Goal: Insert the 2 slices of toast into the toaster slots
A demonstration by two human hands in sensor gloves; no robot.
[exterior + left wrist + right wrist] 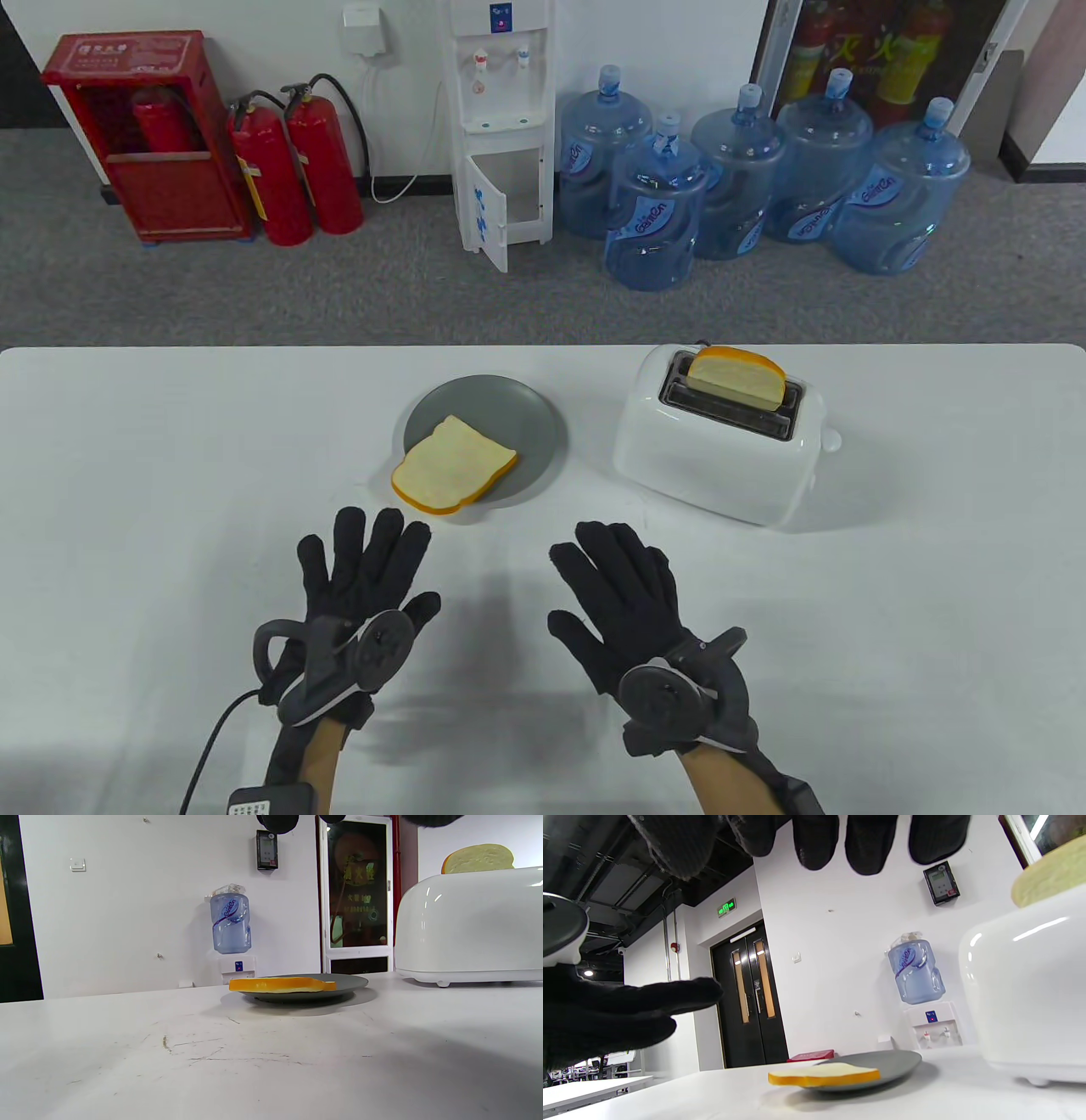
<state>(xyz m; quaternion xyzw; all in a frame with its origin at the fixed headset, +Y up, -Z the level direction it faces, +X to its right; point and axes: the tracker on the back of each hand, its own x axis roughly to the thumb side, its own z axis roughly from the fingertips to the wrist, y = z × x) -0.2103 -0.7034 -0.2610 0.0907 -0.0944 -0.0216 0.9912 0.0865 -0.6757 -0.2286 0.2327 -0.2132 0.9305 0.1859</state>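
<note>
Toaster (721,450) holds one slice (736,376); plate (543,424) holds another (454,467); hands spread, empty.

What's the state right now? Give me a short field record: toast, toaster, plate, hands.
slice in toaster: one slice stands upright in the far slot, top sticking out
near slot: empty
toaster: white toaster, right of the plate
slice on plate: one slice lies flat, overhanging the plate's near-left rim
plate: grey plate on the table
left hand: left hand open, holding nothing, near the flat slice
right hand: right hand open, holding nothing
</note>
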